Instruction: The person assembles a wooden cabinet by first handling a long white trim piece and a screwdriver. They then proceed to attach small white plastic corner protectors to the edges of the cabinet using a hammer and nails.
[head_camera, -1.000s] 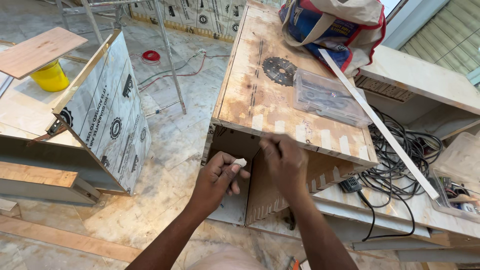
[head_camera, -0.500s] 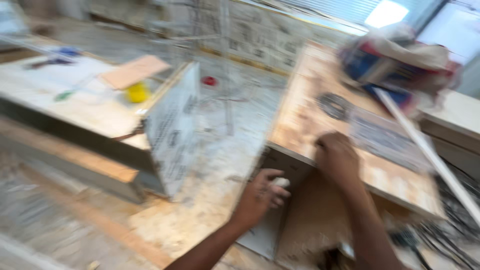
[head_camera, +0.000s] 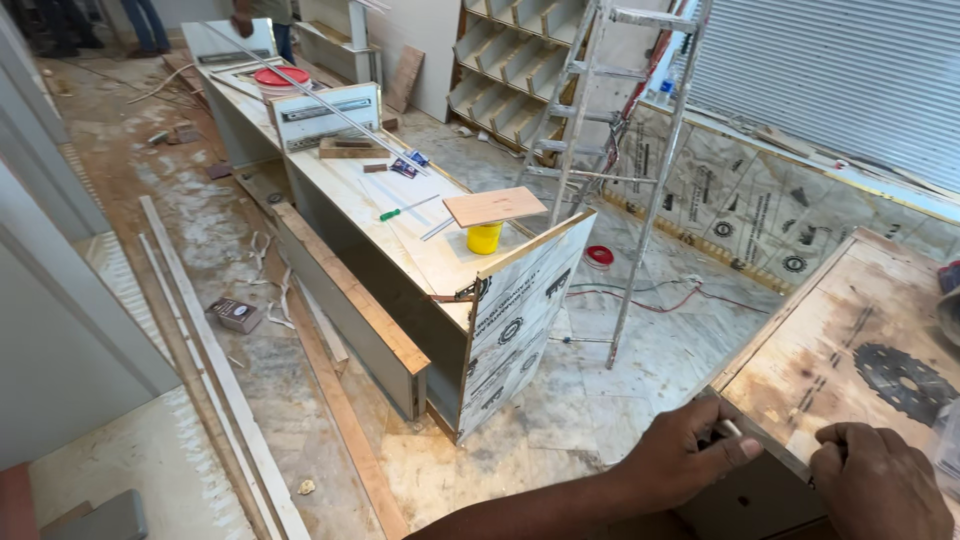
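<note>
Two hands are working at the corner of a plywood box (head_camera: 850, 330) at the bottom right. The left hand (head_camera: 690, 455) is pinching a small white stick (head_camera: 727, 428) against the box edge. The right hand (head_camera: 880, 480) is curling its fingers closed on the box top, near a saw blade (head_camera: 905, 380).

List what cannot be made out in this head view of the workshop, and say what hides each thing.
- Small white piece in the left hand: mostly covered by the fingers; its kind is unclear.
- Right hand: cut by the bottom edge; its grip is unclear.
- Plywood box: cut by the right edge.
- Saw blade: partly cut by the right edge.
- People at top left: only legs show.
</note>
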